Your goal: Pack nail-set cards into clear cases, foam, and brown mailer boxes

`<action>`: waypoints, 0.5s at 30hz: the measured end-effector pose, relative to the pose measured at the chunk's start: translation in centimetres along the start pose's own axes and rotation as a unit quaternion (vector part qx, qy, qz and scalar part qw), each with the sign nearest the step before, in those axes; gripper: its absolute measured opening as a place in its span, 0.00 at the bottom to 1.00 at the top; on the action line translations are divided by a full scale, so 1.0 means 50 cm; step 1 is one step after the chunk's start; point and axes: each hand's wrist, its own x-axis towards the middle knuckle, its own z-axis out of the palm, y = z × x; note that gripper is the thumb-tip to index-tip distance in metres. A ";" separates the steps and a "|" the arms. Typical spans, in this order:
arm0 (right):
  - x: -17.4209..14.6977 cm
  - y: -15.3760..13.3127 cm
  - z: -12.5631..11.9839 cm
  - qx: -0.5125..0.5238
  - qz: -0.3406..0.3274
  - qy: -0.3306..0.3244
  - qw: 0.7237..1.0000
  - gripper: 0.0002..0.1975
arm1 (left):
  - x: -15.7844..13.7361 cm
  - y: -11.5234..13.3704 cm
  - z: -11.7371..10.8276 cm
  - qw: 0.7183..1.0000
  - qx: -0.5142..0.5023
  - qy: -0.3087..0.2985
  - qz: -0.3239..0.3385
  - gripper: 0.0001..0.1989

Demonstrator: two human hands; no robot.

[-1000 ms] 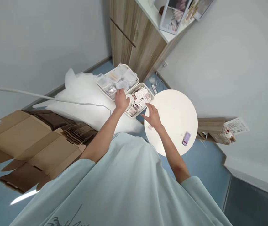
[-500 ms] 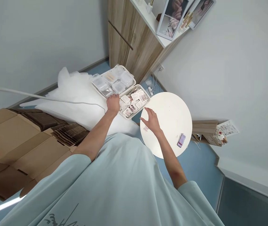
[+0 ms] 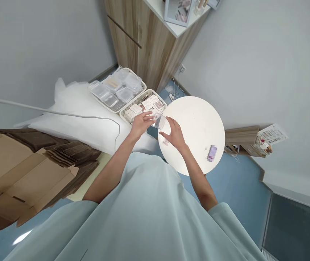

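Note:
My left hand (image 3: 142, 125) is closed on a small clear plastic box (image 3: 158, 121), holding it by its left side over the near left edge of the round white table (image 3: 195, 123). On the box's other side is my right hand (image 3: 174, 135), thumb and fingers apart. Its fingertips come close to the box; I cannot tell whether they touch. Below that hand a small pinkish set of pieces (image 3: 165, 142) lies on the table. A white basket of cards and small packs (image 3: 161, 99) stands just beyond my left hand. Beside it, another white basket (image 3: 144, 86) holds several clear plastic boxes.
White wrapping sheet (image 3: 84, 134) bulges under and beside the baskets, with a pale cable (image 3: 89, 116) across it. Flattened cardboard boxes (image 3: 21, 174) are stacked at left. A purple blurred object (image 3: 211, 153) lies on the table's right. A wooden cabinet (image 3: 155, 47) stands behind.
My left hand has come from the basket of clear boxes toward the table, now with a clear box in it. The right hand stays over the table's left side. The view has shifted slightly.

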 end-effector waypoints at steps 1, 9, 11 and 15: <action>-0.011 0.009 -0.002 0.004 0.001 0.000 1.000 0.43 | -0.016 -0.001 0.019 1.000 -0.018 -0.022 -0.013 0.36; -0.146 0.105 -0.013 0.052 0.051 0.030 0.997 0.47 | -0.102 -0.017 0.156 0.991 -0.021 -0.113 -0.066 0.39; -0.184 0.123 -0.020 0.073 0.069 0.041 0.994 0.47 | -0.117 -0.019 0.186 0.988 -0.003 -0.140 -0.067 0.39; -0.254 0.147 -0.045 0.132 0.095 0.066 0.985 0.44 | -0.140 -0.025 0.238 0.979 0.008 -0.186 -0.088 0.38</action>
